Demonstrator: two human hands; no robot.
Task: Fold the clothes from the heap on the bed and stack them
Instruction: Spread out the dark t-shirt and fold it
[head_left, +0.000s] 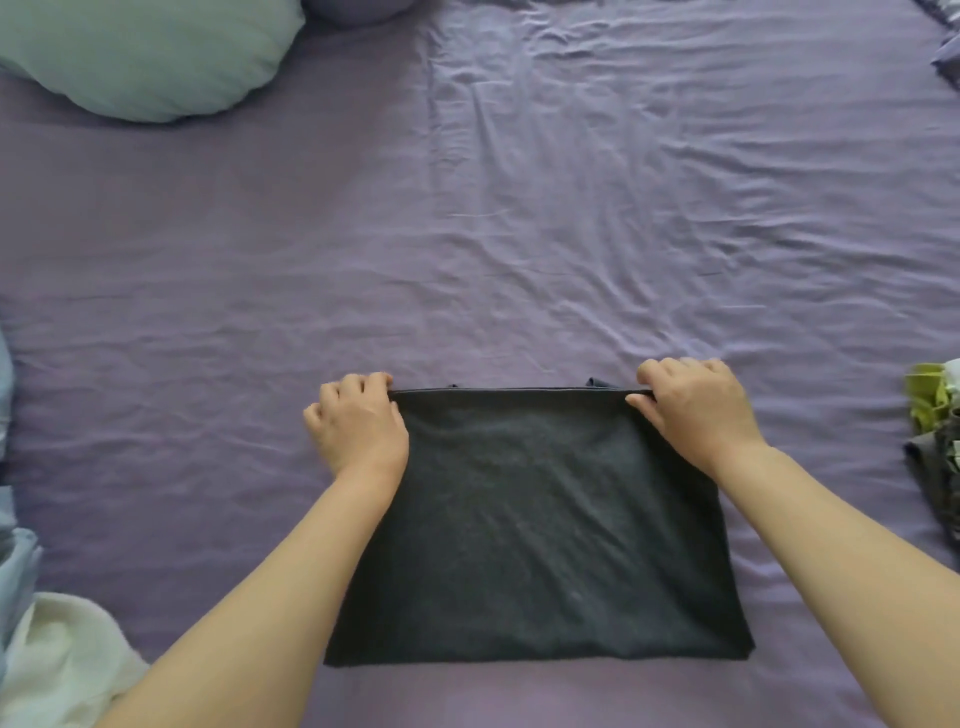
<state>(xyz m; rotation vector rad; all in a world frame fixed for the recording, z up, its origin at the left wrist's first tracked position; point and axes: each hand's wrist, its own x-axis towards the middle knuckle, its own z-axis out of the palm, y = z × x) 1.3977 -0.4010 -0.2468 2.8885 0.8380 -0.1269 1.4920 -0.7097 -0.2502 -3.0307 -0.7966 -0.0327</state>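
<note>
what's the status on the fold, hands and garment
Left hand and right hand pinch far corners of dark garment. Garment flat on bed sheet. Nothing in the way.

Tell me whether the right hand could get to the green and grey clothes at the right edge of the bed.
Probably yes. Only bare purple sheet lies between the right hand and the green and grey clothes, but its grip is on the dark grey garment, so it must let go first.
</note>
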